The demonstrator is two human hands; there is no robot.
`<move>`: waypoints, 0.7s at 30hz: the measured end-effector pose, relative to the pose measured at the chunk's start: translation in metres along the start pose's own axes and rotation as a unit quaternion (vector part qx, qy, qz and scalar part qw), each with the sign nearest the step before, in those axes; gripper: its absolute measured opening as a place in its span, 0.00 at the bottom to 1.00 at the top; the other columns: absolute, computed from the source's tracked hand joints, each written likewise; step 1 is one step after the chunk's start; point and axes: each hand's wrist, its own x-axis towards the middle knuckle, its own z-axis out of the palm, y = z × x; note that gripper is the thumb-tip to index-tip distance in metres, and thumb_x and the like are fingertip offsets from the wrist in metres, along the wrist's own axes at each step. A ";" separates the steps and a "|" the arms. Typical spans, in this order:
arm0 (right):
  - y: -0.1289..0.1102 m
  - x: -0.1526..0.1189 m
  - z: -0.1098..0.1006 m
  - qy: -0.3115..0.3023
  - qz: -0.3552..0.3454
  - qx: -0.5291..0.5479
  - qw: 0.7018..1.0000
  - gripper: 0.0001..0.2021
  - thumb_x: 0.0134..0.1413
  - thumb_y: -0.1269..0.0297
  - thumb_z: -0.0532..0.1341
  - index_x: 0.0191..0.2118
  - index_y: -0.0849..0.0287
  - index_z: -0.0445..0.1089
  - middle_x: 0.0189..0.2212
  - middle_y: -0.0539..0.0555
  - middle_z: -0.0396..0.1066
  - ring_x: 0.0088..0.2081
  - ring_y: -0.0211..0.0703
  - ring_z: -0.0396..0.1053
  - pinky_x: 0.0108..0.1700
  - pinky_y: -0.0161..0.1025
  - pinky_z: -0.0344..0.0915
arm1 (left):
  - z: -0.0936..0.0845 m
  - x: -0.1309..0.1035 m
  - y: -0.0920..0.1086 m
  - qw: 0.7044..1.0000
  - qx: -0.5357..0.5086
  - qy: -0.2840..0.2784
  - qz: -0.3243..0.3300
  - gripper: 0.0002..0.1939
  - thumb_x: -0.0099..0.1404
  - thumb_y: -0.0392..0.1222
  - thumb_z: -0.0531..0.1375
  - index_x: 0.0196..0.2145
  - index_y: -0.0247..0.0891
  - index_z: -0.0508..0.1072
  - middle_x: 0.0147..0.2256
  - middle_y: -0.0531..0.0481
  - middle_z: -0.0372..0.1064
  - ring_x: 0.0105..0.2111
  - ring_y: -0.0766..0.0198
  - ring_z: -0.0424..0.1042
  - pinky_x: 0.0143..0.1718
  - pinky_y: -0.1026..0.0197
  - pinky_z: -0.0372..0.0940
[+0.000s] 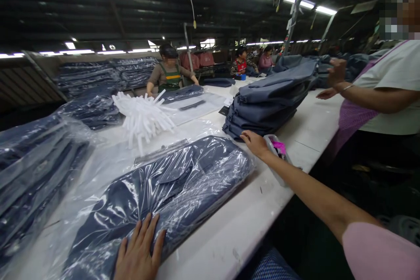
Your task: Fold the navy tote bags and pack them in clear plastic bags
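My left hand (139, 249) lies flat with fingers spread on a navy fabric bag (193, 179) sealed in clear plastic. The film is wrinkled and shiny over the bag. To the right, my right hand (256, 143) reaches out with its fingers curled at the near lower edge of a stack of navy bags (269, 100). Whatever lies within those fingers is hidden. Beneath my right forearm stands a small grey plastic box (278, 157) with a bright pink item (279, 146) inside.
Plastic-wrapped bags (36, 183) are piled at the left. A bundle of white strips (146, 120) sits beyond my bag on the white table (210, 251). Across the table a person (170, 74) handles another bag. A person in a purple apron (370, 87) stands at the right.
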 end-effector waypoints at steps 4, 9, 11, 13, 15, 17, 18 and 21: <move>-0.032 -0.057 -0.003 -0.039 -0.188 0.044 0.980 0.23 0.68 0.51 0.49 0.61 0.54 0.63 0.60 0.55 0.65 0.62 0.48 0.59 0.64 0.47 0.53 | -0.015 0.002 0.005 0.999 -0.010 -0.035 -0.007 0.26 0.67 0.32 0.45 0.56 0.49 0.71 0.66 0.53 0.53 0.67 0.45 0.47 0.62 0.34 0.49; -0.029 -0.082 0.025 -0.161 -0.242 0.004 0.957 0.28 0.68 0.48 0.48 0.67 0.54 0.54 0.67 0.55 0.53 0.68 0.53 0.46 0.68 0.59 0.40 | -0.027 0.004 0.007 0.999 0.007 -0.052 0.002 0.28 0.66 0.29 0.45 0.56 0.49 0.71 0.66 0.51 0.52 0.67 0.44 0.47 0.62 0.34 0.51; -0.023 -0.071 0.035 -0.174 -0.202 -0.008 0.964 0.28 0.69 0.49 0.46 0.68 0.56 0.53 0.67 0.56 0.51 0.69 0.52 0.44 0.68 0.59 0.39 | -0.030 0.005 0.008 0.998 0.020 -0.058 0.006 0.28 0.66 0.29 0.46 0.57 0.48 0.70 0.66 0.50 0.51 0.67 0.44 0.48 0.61 0.35 0.52; -0.020 -0.061 0.040 -0.179 -0.181 -0.010 0.967 0.28 0.69 0.49 0.45 0.68 0.55 0.53 0.68 0.55 0.50 0.69 0.51 0.44 0.68 0.58 0.40 | -0.033 0.006 0.008 0.997 0.033 -0.065 0.005 0.28 0.65 0.28 0.47 0.58 0.49 0.68 0.66 0.50 0.51 0.67 0.44 0.48 0.61 0.35 0.52; -0.021 -0.057 0.040 -0.167 -0.155 -0.015 0.973 0.27 0.69 0.49 0.46 0.67 0.56 0.55 0.67 0.56 0.51 0.69 0.53 0.44 0.68 0.59 0.41 | -0.035 0.008 0.009 0.996 0.044 -0.073 0.007 0.30 0.63 0.27 0.48 0.58 0.50 0.67 0.66 0.50 0.51 0.66 0.43 0.48 0.61 0.34 0.52; -0.023 -0.060 0.031 -0.131 -0.123 -0.024 0.983 0.26 0.68 0.51 0.49 0.65 0.58 0.59 0.66 0.58 0.54 0.68 0.56 0.46 0.67 0.61 0.44 | -0.039 0.010 0.010 0.994 0.060 -0.088 0.009 0.32 0.62 0.25 0.49 0.59 0.51 0.66 0.66 0.50 0.50 0.66 0.43 0.49 0.61 0.34 0.53; -0.023 -0.064 0.023 -0.104 -0.116 -0.023 0.988 0.25 0.67 0.53 0.51 0.64 0.59 0.61 0.65 0.59 0.56 0.68 0.57 0.48 0.66 0.61 0.47 | -0.041 0.012 0.011 0.993 0.070 -0.099 0.009 0.33 0.61 0.24 0.49 0.59 0.52 0.66 0.67 0.50 0.50 0.66 0.43 0.49 0.61 0.35 0.53; -0.012 -0.084 -0.016 0.001 -0.138 0.007 0.990 0.21 0.66 0.58 0.53 0.61 0.57 0.65 0.62 0.57 0.63 0.65 0.53 0.54 0.66 0.55 0.53 | -0.044 0.014 0.012 0.987 0.102 -0.123 0.013 0.34 0.61 0.23 0.49 0.59 0.54 0.65 0.67 0.49 0.50 0.66 0.42 0.49 0.60 0.36 0.53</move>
